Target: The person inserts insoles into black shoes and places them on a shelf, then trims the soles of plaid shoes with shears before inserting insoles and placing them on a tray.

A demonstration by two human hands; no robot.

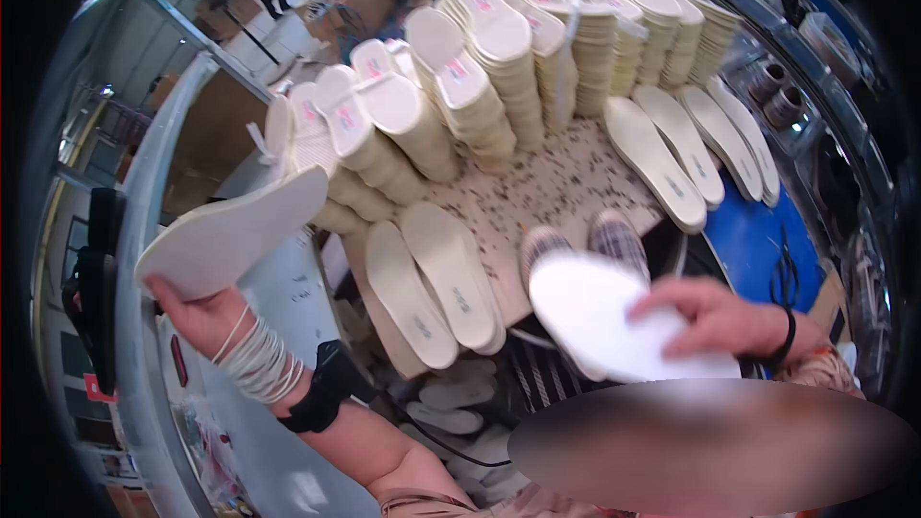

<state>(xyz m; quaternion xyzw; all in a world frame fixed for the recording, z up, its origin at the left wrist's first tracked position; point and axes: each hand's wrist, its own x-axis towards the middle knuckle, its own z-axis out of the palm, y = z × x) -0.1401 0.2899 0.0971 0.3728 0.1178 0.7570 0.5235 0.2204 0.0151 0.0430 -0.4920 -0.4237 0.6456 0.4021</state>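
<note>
While the left hand (200, 315) clamps one end of the cream insole (240, 235), free tip near the insole stacks (501, 43), a wrist swing could topple them; right hand (715, 315) overlies the white insole (587, 309) by plaid shoes (619, 238), can't tell if clamped, weak hold risks slipping.
</note>
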